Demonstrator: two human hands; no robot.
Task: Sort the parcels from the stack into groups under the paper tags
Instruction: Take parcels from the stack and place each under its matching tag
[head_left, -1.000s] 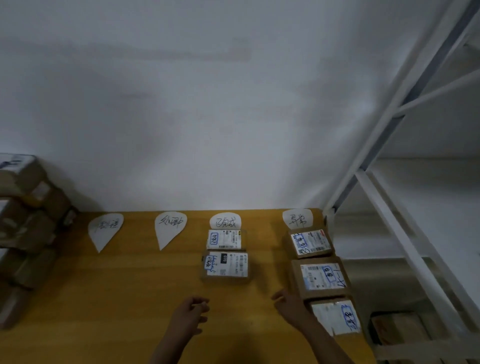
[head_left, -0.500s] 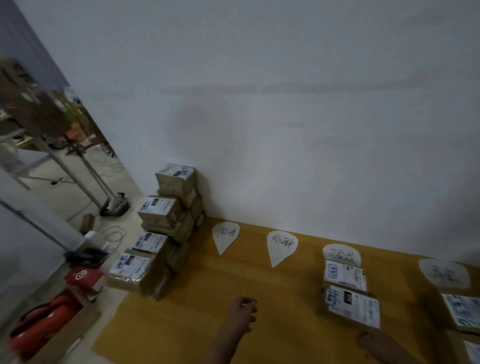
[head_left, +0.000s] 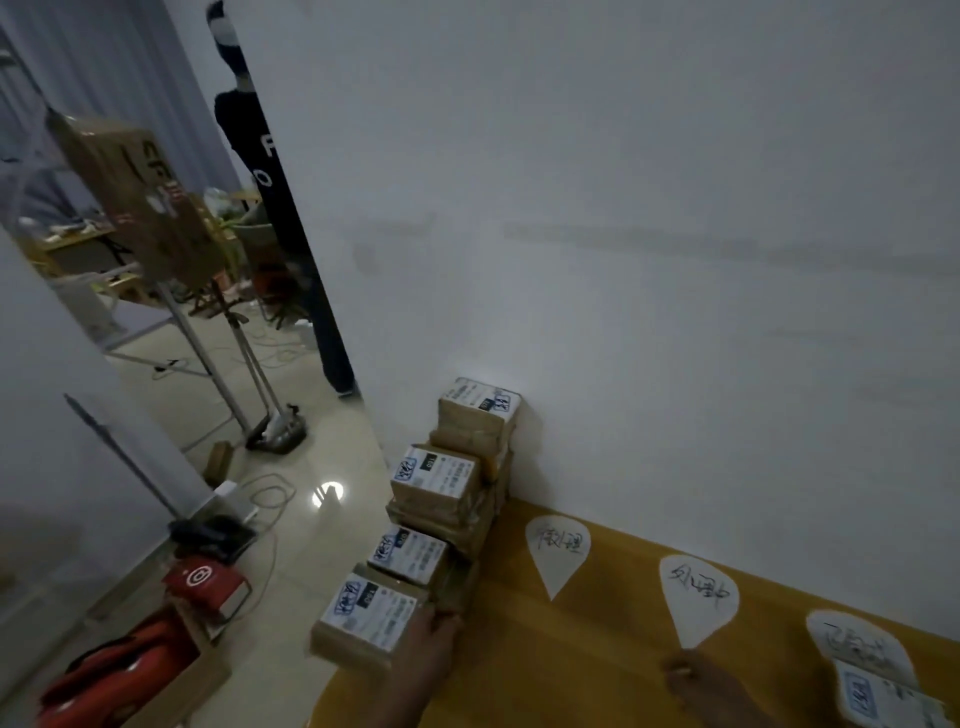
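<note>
Head view: the stack of parcels (head_left: 452, 499) steps down at lower centre, from the wall to the left end of the yellow bench (head_left: 545, 670). The left grip (head_left: 427, 642) touches the right side of the nearest parcel (head_left: 366, 616); blur hides whether its fingers curl round it. Paper tags (head_left: 557, 553) run toward the lower right. Just below the second tag (head_left: 698, 597), the right grip (head_left: 698, 680) rests on the bench, loosely bent and holding nothing. A sorted parcel (head_left: 878, 701) lies under the third tag (head_left: 857, 642) at the lower right corner.
</note>
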